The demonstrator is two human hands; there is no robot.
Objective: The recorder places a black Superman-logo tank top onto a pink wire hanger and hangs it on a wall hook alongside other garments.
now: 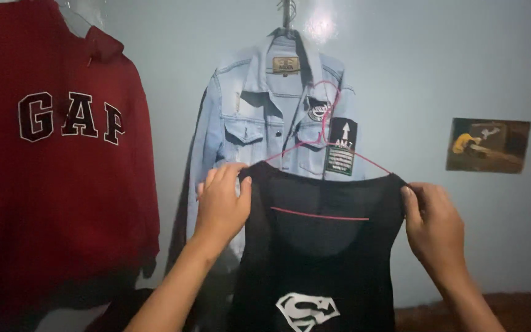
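Black sleeveless top [318,258] hung between both hands on a pink wire hanger [327,154]. Left hand [221,206] clamped one shoulder strap, right hand [433,224] pinched the other, apparently keeping the straps spread over the hanger's arms. Beyond the hands, denim jacket [265,123] on the wall; red hoodie [56,154] left of the left hand.

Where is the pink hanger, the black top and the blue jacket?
pink hanger [321,217]: head view, on its bottom bar inside the top.
black top [315,270]: head view, on its front, above the white emblem.
blue jacket [253,98]: head view, on its left chest panel.
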